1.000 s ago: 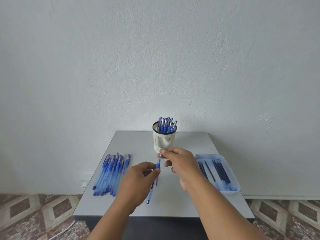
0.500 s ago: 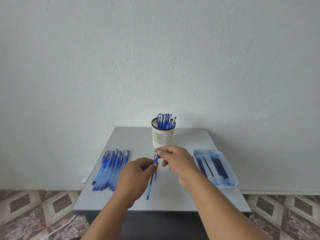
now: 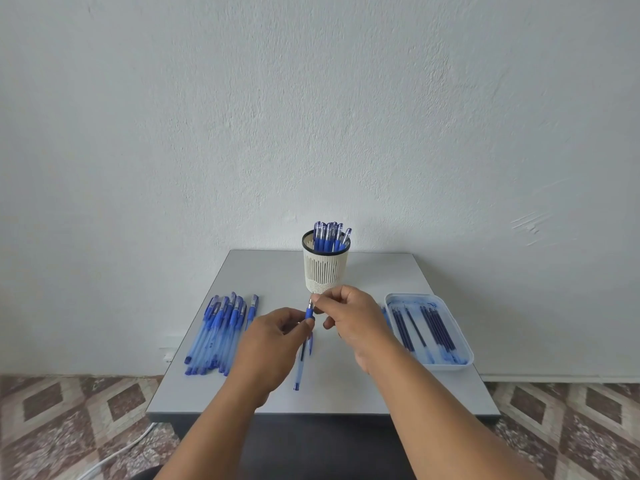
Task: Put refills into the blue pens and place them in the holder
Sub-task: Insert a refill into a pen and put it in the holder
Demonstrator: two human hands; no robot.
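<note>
Fingers (image 3: 313, 303) of the right hand (image 3: 349, 318) pinch the pen (image 3: 302, 355) tip; the left hand (image 3: 268, 351) grips its blue grip. Grey counter (image 3: 277, 271) against a white wall (image 3: 311, 116), tiled floor (image 3: 52, 420). Holder (image 3: 325, 271) at 12 o'clock, empty pens (image 3: 221, 334) at 9, refill tray (image 3: 462, 341) at 3.

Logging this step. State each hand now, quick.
Left hand: grips the blue pen.
Right hand: pinches that pen's tip end.
</note>
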